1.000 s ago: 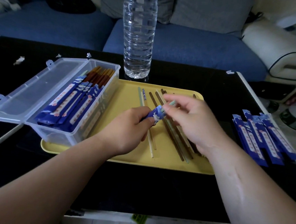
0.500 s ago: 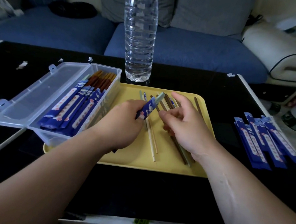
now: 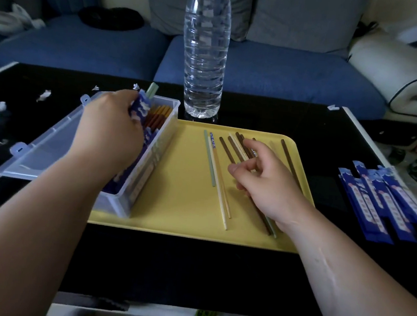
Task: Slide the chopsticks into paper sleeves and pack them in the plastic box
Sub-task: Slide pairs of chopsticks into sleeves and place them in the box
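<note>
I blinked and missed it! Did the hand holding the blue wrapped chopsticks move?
Yes. The left hand carried the sleeved chopsticks leftward, from above the yellow tray to over the plastic box.

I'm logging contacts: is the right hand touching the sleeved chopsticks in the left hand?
Apart. Head view: bare yellow tray lies between the right hand and the sleeved chopsticks in the left hand.

A plastic water bottle (image 3: 204, 55) stands upright on the black table (image 3: 191, 271), just behind a yellow tray (image 3: 182, 180). White paper scraps (image 3: 44, 95) lie at the table's left. A blue sofa (image 3: 274, 72) with grey cushions (image 3: 305, 17) sits beyond.
</note>
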